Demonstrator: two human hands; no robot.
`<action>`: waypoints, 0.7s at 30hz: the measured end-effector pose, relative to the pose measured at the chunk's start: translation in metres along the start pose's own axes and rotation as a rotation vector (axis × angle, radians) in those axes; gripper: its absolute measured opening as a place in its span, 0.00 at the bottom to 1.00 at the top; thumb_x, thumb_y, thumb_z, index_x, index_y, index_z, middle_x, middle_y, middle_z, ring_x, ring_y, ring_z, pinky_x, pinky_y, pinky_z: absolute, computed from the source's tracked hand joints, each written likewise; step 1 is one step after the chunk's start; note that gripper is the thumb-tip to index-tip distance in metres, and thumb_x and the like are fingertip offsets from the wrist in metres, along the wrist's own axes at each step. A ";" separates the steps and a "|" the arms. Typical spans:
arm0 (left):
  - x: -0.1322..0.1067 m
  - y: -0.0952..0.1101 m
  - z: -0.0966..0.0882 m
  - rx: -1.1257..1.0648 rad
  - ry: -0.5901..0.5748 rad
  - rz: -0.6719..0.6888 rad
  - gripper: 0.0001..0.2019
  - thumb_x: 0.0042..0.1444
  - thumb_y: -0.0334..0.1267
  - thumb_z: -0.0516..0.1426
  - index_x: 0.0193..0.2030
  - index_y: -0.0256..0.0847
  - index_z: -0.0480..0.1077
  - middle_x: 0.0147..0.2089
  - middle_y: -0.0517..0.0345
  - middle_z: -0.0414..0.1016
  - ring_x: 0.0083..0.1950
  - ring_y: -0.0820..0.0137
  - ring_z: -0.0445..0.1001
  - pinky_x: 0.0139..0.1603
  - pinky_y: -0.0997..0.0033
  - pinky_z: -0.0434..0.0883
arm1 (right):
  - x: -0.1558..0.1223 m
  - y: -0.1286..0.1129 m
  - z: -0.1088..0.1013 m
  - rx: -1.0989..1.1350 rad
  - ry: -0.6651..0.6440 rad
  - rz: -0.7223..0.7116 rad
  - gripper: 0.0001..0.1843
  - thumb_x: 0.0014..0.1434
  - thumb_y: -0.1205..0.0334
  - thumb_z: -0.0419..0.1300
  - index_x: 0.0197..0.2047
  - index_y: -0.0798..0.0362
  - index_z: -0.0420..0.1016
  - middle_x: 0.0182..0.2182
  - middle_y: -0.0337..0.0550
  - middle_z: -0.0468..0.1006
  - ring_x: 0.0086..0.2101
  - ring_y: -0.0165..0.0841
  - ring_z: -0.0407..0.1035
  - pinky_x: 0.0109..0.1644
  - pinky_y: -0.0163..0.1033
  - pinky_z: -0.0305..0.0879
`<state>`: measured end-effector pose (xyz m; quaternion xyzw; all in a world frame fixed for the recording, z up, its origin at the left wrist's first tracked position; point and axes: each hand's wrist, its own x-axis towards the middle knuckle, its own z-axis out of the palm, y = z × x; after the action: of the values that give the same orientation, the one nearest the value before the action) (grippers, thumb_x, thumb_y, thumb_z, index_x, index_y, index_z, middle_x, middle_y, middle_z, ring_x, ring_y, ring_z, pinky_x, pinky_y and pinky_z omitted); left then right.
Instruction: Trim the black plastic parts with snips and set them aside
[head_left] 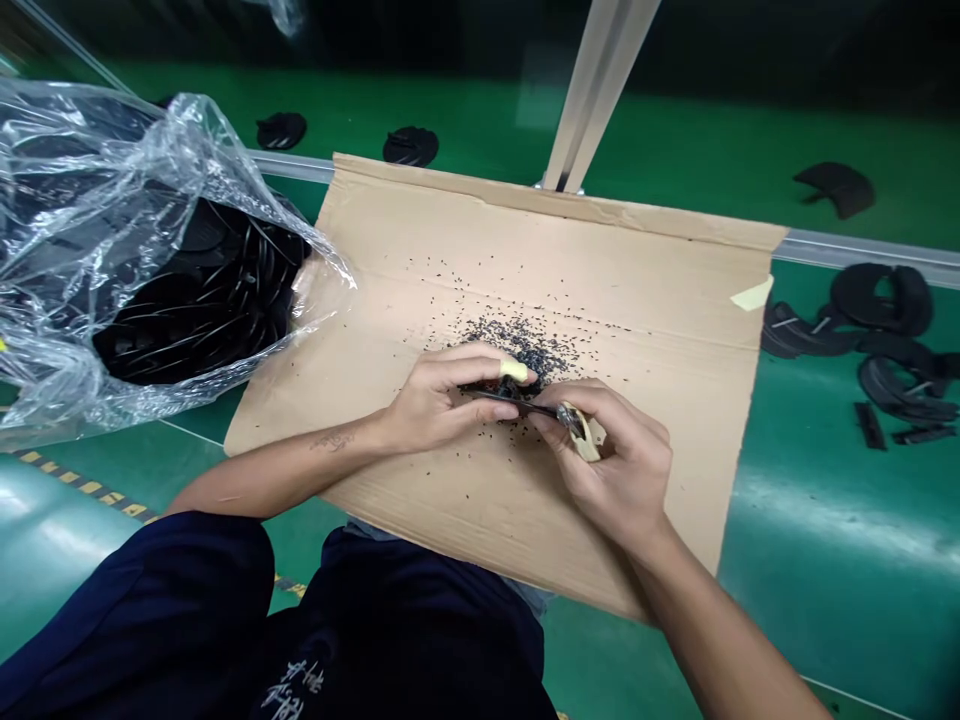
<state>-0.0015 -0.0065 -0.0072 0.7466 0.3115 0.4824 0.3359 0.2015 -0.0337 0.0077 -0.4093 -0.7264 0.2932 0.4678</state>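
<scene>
My left hand (439, 400) pinches a thin black plastic part (504, 396) over a sheet of brown cardboard (637, 290); its index finger wears a yellow finger cot. My right hand (619, 455) is closed round a small trimming tool with a cream handle (589, 435), its tip touching the part's right end. A pile of small black shavings (529, 345) lies on the cardboard just beyond the hands.
A clear plastic bag (112, 240) full of black round parts sits at the left. More black parts (885, 330) lie on the green surface at the right and beyond the cardboard. A pale metal rail (596, 85) rises at the back. My dark-clothed knees are below.
</scene>
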 end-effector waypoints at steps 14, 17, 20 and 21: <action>0.001 0.006 -0.007 0.095 -0.011 0.142 0.12 0.61 0.40 0.66 0.50 0.41 0.79 0.40 0.53 0.85 0.40 0.72 0.81 0.43 0.69 0.76 | 0.000 0.000 0.001 0.020 -0.048 0.002 0.06 0.61 0.70 0.64 0.40 0.49 0.76 0.34 0.42 0.81 0.34 0.34 0.76 0.38 0.40 0.73; 0.002 0.007 -0.009 0.136 0.009 0.155 0.12 0.56 0.40 0.69 0.46 0.42 0.80 0.36 0.56 0.84 0.37 0.72 0.81 0.40 0.71 0.76 | 0.000 0.000 0.002 0.032 -0.073 0.004 0.07 0.61 0.71 0.63 0.40 0.49 0.76 0.34 0.43 0.81 0.34 0.34 0.76 0.37 0.40 0.73; 0.002 0.006 -0.010 0.146 -0.007 0.175 0.11 0.59 0.40 0.67 0.48 0.42 0.79 0.38 0.55 0.85 0.38 0.72 0.81 0.41 0.70 0.76 | 0.001 0.000 0.001 0.049 -0.084 0.002 0.07 0.61 0.71 0.64 0.40 0.50 0.76 0.34 0.43 0.81 0.34 0.34 0.76 0.37 0.40 0.73; 0.002 0.006 -0.010 0.142 -0.025 0.182 0.11 0.61 0.40 0.66 0.49 0.41 0.79 0.39 0.54 0.85 0.39 0.71 0.82 0.42 0.69 0.77 | 0.001 0.000 0.000 0.045 -0.082 0.000 0.07 0.61 0.71 0.64 0.40 0.50 0.76 0.34 0.43 0.81 0.34 0.34 0.76 0.37 0.40 0.73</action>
<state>-0.0092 -0.0065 0.0012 0.7996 0.2715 0.4784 0.2408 0.2010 -0.0333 0.0080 -0.3865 -0.7382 0.3260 0.4465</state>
